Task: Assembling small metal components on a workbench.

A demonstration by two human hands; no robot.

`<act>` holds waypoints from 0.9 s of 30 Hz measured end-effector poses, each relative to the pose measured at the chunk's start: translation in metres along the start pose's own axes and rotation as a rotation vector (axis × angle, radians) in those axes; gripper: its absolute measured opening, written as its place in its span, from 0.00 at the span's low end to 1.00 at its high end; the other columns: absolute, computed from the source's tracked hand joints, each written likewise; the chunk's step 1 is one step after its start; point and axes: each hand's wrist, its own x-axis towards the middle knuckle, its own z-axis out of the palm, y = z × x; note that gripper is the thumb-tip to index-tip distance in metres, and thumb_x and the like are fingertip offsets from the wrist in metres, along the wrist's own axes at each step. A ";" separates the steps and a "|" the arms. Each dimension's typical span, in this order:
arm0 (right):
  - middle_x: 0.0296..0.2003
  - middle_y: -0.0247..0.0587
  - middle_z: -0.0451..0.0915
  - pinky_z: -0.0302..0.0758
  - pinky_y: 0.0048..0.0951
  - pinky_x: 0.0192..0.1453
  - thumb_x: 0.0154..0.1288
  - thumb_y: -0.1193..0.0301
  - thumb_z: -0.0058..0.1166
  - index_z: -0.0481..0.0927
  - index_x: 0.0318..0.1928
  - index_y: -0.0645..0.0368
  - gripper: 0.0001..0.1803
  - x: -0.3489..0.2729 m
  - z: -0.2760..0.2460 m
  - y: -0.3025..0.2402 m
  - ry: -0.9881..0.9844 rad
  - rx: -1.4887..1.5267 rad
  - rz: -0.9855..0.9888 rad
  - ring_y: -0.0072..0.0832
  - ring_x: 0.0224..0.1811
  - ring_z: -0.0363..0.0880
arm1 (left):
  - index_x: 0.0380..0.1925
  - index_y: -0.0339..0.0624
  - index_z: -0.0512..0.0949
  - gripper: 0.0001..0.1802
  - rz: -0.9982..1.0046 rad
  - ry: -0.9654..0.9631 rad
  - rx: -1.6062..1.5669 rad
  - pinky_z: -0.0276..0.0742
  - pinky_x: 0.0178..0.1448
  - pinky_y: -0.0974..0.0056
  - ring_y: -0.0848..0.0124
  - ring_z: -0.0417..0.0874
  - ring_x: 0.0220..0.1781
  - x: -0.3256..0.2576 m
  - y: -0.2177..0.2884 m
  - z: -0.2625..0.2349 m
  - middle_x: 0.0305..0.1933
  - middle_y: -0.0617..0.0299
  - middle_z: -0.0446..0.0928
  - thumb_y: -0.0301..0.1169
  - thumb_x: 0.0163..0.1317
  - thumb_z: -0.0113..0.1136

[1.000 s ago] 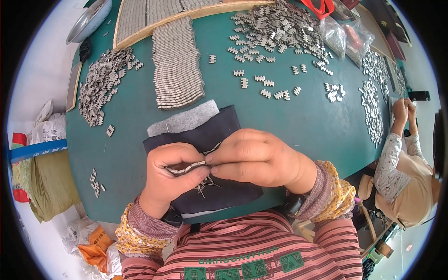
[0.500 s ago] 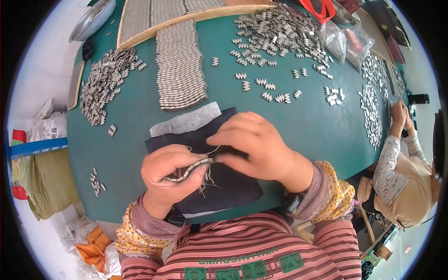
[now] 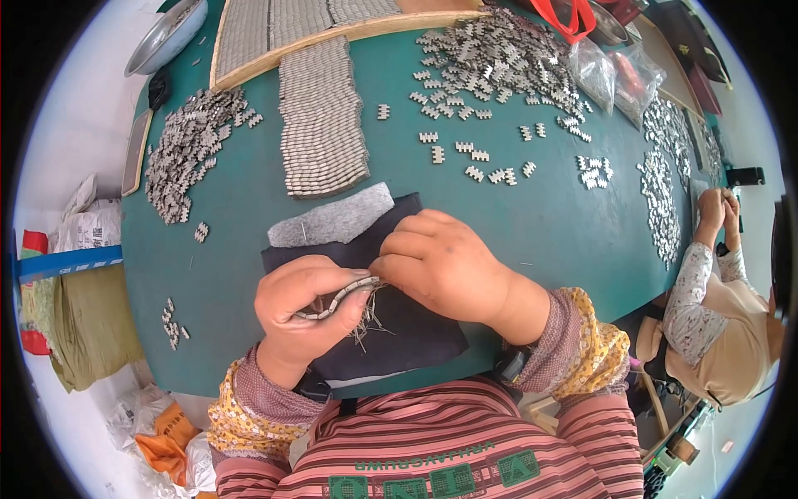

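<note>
At the far left of the green table (image 3: 540,224), a round metal bowl (image 3: 166,35) sits on the edge; you cannot see what it holds. Next to it, a shallow wooden tray (image 3: 349,29) carries tight rows of assembled metal links, and a long mat of joined links (image 3: 322,125) spills from it toward you. Clear plastic bags (image 3: 611,71) lie at the far right, their contents unclear.

Your left hand (image 3: 303,312) is curled palm-up over the dark cloth (image 3: 407,324), its fingers and thumb closed around a short metal link strip (image 3: 337,298) that rests across them. Your right hand (image 3: 440,262) lies knuckles-up just beside it, fingertips pressed together on the strip's right end. Thin metal pins (image 3: 370,320) lie on the cloth beneath both hands.
</note>
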 end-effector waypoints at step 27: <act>0.39 0.34 0.76 0.80 0.35 0.34 0.53 0.81 0.58 0.78 0.47 0.52 0.19 0.000 -0.008 -0.010 0.170 0.226 0.208 0.38 0.33 0.81 | 0.32 0.34 0.83 0.08 -0.016 0.017 0.020 0.64 0.23 0.72 0.76 0.73 0.19 -0.003 0.000 -0.001 0.23 0.60 0.78 0.20 0.49 0.70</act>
